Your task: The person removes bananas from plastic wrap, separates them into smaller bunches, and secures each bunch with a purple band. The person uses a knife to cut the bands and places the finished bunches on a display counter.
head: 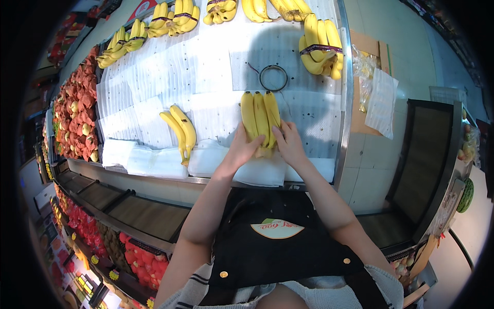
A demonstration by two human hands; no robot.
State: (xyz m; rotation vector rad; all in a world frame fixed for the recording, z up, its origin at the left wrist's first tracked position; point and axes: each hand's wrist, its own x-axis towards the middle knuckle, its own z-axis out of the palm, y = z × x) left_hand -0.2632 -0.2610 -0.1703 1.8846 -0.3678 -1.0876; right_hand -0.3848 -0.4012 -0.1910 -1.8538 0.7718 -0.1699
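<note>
Between my two hands is a bunch of yellow bananas (259, 116), tips pointing away from me and stem end near my body. My left hand (245, 146) grips its left side, thumb over the front near the stem. On the other side my right hand (287, 141) holds the bunch, with its thumb along the rightmost banana. A roll of dark tape (273, 65) lies flat just beyond the tips, a loose strand trailing from it. To the left, a pair of bananas (181, 131) rests with its stem on the rolled foam edge (154, 162) of the display table.
Banded banana bunches (320, 48) line the far and right sides of the foam-lined display table (173, 73). Reddish wrapped fruit (79, 112) fills the left side. On the floor at right lie flattened cardboard (359, 96) and plastic wrapping (382, 102), near a dark low stand (424, 154).
</note>
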